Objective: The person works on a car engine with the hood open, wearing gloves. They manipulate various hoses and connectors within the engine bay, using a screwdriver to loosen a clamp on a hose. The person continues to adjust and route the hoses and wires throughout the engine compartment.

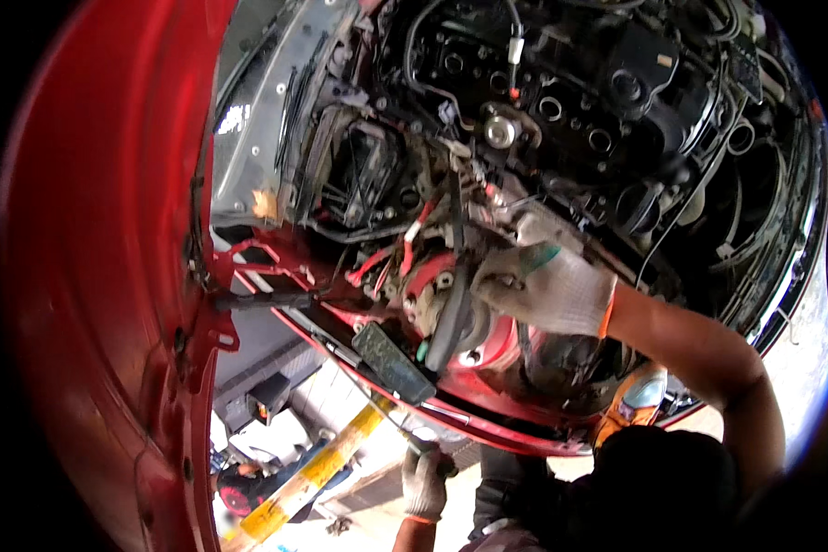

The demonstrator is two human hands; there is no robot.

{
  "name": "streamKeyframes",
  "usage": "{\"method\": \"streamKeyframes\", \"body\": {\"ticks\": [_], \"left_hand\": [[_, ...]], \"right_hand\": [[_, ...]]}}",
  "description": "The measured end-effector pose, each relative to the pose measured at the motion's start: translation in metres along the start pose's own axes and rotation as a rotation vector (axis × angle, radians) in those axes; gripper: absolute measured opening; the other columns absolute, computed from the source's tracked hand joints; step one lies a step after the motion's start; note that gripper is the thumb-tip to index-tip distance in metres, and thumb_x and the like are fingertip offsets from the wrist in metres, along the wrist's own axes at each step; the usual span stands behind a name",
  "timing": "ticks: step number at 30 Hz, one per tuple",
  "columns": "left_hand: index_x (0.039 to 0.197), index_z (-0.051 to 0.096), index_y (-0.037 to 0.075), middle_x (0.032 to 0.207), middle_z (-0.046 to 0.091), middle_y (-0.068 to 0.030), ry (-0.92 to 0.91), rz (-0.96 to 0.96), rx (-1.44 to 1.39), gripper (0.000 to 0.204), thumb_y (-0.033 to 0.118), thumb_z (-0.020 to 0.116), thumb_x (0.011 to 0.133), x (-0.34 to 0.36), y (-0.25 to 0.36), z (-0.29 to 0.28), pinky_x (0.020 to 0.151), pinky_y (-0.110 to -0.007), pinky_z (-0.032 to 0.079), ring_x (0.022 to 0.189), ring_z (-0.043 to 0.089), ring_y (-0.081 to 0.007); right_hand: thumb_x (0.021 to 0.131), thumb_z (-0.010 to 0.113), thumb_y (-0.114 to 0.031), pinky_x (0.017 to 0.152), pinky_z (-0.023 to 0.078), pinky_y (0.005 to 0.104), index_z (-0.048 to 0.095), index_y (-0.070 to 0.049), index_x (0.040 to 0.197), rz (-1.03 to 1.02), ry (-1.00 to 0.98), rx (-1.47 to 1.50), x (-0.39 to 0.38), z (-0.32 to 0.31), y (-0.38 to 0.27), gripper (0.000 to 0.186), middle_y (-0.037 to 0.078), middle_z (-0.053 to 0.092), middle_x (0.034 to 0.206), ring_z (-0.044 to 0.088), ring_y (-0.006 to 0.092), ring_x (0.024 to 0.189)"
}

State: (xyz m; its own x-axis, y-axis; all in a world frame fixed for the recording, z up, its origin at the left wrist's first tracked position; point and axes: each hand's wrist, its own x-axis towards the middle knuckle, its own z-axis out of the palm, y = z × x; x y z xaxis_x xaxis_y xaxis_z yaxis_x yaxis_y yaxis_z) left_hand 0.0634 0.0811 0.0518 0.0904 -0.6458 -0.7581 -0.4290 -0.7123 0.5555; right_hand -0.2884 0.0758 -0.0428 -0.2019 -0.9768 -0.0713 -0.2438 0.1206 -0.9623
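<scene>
My right hand, in a whitish knit glove with a green stain and an orange cuff, reaches into a car's engine bay. Its fingers are curled beside a long dark bar-like piece; what they close on, if anything, is hidden. Below the red fender edge, my left hand, also gloved, is closed round a thin-shafted tool with a dark handle. Between the hands, a flat dark rectangular piece lies at the fender edge. Red cables run left of my right hand.
The black engine fills the upper right. A raised red hood stands at left. An orange and clear piece is by my right forearm. Below left are a yellow-and-white post and another person.
</scene>
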Motion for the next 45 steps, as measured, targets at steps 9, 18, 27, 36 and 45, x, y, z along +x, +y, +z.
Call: {"method": "streamKeyframes", "body": {"ticks": [9, 18, 27, 36, 45], "left_hand": [[0.103, 0.05, 0.005, 0.081, 0.058, -0.0058, 0.176, 0.321, 0.148, 0.019, 0.0, 0.053, 0.085, -0.035, -0.002, -0.017, 0.056, -0.029, 0.051, 0.063, 0.058, -0.0165], [0.134, 0.059, -0.002, 0.091, 0.065, -0.0063, 0.116, 0.888, 0.74, 0.049, 0.003, 0.066, 0.086, 0.007, 0.16, 0.022, 0.066, -0.026, 0.049, 0.075, 0.057, -0.0094], [0.139, 0.057, 0.002, 0.109, 0.069, -0.0166, -0.027, 0.975, 1.078, 0.047, 0.008, 0.063, 0.093, 0.066, 0.265, 0.14, 0.088, -0.032, 0.051, 0.095, 0.065, -0.0185], [0.143, 0.051, -0.001, 0.131, 0.063, -0.0172, -0.019, 0.884, 0.844, 0.048, 0.014, 0.057, 0.098, 0.076, 0.228, 0.18, 0.1, -0.031, 0.045, 0.112, 0.061, -0.0205], [0.145, 0.048, -0.001, 0.105, 0.059, -0.0077, -0.039, 0.77, 0.585, 0.051, 0.01, 0.054, 0.096, 0.112, 0.181, 0.194, 0.061, -0.025, 0.041, 0.073, 0.048, -0.0102]], "right_hand": [[0.093, 0.06, -0.022, 0.068, 0.056, 0.036, 0.07, -0.007, 0.094, -0.194, 0.049, -0.222, -0.003, -0.004, 0.003, 0.018, 0.013, 0.069, 0.088, 0.07, 0.0281, 0.076], [0.094, 0.05, -0.027, 0.085, 0.056, 0.0391, 0.065, -0.002, 0.123, 0.252, 0.316, -0.048, 0.125, -0.079, 0.004, 0.041, 0.02, 0.071, 0.103, 0.07, 0.0307, 0.094], [0.09, 0.052, -0.026, 0.095, 0.053, 0.0427, 0.065, -0.005, 0.127, 0.289, 0.169, -0.436, 0.195, -0.072, 0.065, 0.044, 0.022, 0.067, 0.12, 0.065, 0.0375, 0.112], [0.079, 0.07, -0.009, 0.074, 0.057, 0.0452, 0.066, -0.005, 0.112, 0.208, 0.1, -0.884, 0.232, -0.068, 0.09, 0.033, 0.014, 0.072, 0.097, 0.071, 0.0309, 0.095], [0.081, 0.07, -0.01, 0.076, 0.058, 0.0433, 0.065, -0.005, 0.114, 0.314, 0.189, -0.752, 0.238, -0.071, 0.091, 0.034, 0.015, 0.072, 0.109, 0.071, 0.03, 0.103]]}}
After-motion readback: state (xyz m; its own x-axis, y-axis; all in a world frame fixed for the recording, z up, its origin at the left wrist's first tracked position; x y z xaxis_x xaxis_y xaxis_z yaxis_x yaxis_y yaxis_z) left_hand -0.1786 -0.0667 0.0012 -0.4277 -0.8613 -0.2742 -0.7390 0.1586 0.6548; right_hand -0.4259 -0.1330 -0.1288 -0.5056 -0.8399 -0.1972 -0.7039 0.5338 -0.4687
